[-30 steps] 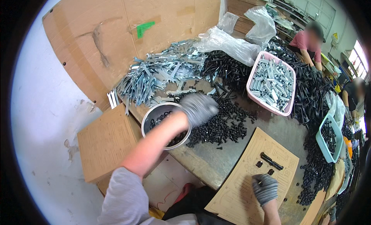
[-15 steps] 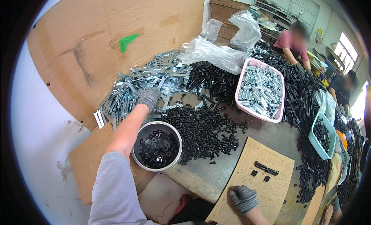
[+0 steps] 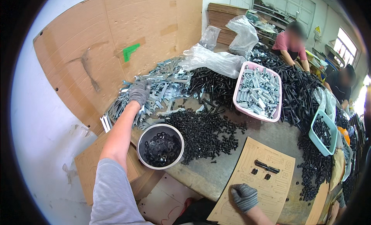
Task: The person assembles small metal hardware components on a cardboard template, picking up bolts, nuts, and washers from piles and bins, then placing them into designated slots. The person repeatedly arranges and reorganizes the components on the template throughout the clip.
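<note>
My left hand [image 3: 139, 93], in a grey striped glove, reaches onto a heap of flat silver open-end wrenches [image 3: 170, 80] at the back left. Its fingertips blend into the metal, so whether it grips a wrench does not show. My right hand [image 3: 244, 197], gloved alike, rests with curled fingers on a brown cardboard sheet [image 3: 270, 163] printed with part outlines. Anything inside those fingers is hidden. Above it on the sheet lie a long black bolt-like piece [image 3: 267, 167] and two short black pieces, [image 3: 254, 171] one left and one right.
A bowl of black washers [image 3: 181, 147] stands at the table's left edge, beside loose short black bolts [image 3: 205, 136]. Behind are a pink tray [image 3: 236, 97] of silver sleeves and heaped black parts [image 3: 297, 89]. A teal tray [image 3: 324, 150] sits right. Two people work at the far right.
My left hand has shifted left and slightly up across the wrench heap. My right hand stays on the sheet. The view has tilted slightly.
</note>
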`<action>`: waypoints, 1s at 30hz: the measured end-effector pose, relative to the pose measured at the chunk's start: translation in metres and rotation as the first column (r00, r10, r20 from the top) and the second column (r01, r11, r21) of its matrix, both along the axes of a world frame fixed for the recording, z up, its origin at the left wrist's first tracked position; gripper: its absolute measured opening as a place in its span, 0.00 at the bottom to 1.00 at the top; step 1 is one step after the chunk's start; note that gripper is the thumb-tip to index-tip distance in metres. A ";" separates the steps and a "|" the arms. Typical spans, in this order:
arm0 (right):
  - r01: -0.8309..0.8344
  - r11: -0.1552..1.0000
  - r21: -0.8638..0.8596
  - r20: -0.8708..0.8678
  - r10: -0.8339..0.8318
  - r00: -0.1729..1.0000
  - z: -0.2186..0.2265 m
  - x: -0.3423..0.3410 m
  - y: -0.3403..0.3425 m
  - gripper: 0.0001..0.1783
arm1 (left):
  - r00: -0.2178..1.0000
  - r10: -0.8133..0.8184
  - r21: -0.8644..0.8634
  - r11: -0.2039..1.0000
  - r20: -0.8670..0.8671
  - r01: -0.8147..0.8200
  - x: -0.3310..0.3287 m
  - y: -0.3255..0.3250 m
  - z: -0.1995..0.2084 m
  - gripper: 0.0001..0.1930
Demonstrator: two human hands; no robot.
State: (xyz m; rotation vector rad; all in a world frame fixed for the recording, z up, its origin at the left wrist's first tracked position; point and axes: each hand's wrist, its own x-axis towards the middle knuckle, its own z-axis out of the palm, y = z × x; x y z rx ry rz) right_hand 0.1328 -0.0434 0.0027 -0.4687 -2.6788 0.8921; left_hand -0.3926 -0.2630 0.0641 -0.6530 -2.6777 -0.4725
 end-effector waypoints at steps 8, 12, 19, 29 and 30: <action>0.006 1.000 0.014 0.045 -0.007 0.999 -0.004 0.003 0.001 0.08 | 0.952 -0.101 -0.717 0.636 0.290 0.286 0.010 0.044 -0.031 0.19; -0.011 1.000 -0.015 0.006 0.011 1.000 -0.004 0.002 -0.001 0.08 | 0.953 -0.173 -0.718 0.626 0.250 0.302 0.007 0.030 -0.039 0.18; -0.043 0.993 -0.110 0.035 0.047 0.998 0.026 -0.018 0.015 0.08 | 0.786 -0.493 0.442 0.839 0.373 0.316 0.036 0.022 0.003 0.12; -0.181 0.963 -0.201 -0.317 0.111 0.942 0.077 -0.094 0.018 0.19 | 0.363 -0.886 0.895 0.385 0.290 0.226 0.307 0.115 0.046 0.09; -0.061 0.968 -0.243 -0.248 -0.001 0.969 0.070 -0.083 0.018 0.16 | 0.448 -0.848 0.921 0.371 0.285 0.117 0.320 0.124 0.035 0.10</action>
